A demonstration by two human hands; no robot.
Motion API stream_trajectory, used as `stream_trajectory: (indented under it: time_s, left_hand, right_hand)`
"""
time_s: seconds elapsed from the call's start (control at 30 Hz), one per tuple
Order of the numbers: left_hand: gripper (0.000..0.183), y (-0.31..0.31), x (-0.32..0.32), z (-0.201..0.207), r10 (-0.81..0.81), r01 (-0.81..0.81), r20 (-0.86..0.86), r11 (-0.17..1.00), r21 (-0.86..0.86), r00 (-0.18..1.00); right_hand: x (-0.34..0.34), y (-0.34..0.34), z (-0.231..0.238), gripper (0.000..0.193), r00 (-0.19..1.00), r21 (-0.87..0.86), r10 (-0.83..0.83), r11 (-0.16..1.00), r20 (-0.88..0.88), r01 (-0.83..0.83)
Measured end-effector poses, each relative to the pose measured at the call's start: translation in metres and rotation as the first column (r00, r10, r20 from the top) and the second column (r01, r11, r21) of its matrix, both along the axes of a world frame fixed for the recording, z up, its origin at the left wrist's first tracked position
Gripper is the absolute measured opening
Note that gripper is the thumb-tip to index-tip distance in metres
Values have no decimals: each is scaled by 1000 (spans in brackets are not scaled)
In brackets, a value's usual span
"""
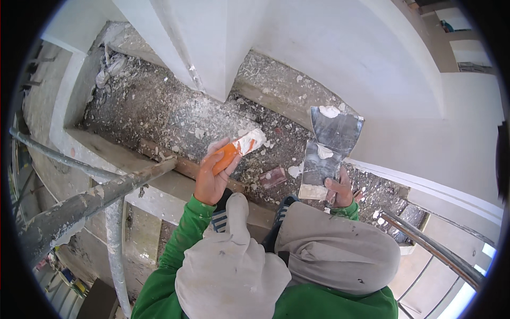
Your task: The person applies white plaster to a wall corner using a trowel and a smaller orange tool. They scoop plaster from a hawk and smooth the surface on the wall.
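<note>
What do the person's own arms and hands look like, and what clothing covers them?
The bare left hand and bare right hand show no gloves. A long green fabric sleeve reaches the left wrist, with small pale specks near its end. A matching green cuff shows at the right wrist.

Floor [122,119]: one, rough, dark grey-brown. Bearing: pale rubble [186,109], thickly scattered, beyond and left of the left grip [211,178]. Reddish block [272,177], one, white-smeared, between the left grip and the right grip [340,191]. White clump [294,171], one, beside the block, on the right grip's side. Pale crumpled item [110,69], kind unclear, well beyond the left grip, leftward. Further rubble right of the right grip.
</note>
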State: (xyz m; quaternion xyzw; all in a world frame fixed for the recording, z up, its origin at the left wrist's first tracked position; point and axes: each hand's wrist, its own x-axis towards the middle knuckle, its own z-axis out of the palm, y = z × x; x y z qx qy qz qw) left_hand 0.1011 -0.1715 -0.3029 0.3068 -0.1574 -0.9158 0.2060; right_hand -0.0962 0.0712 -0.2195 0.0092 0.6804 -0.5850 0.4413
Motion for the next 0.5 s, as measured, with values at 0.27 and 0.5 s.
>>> stream_trajectory:
  time_s: [0.27, 0.5]
  left_hand:
    - [36, 4, -66, 28, -255, 247, -40, 958, -144, 966]
    - [28, 7, -94, 56, -207, 189, -96, 967, -171, 974]
  right_hand:
    - [1, 7, 24, 63, 937, -200, -299, 944, -180, 263]
    - [-23, 3, 63, 60, 832, -227, -319, 944, -454, 238]
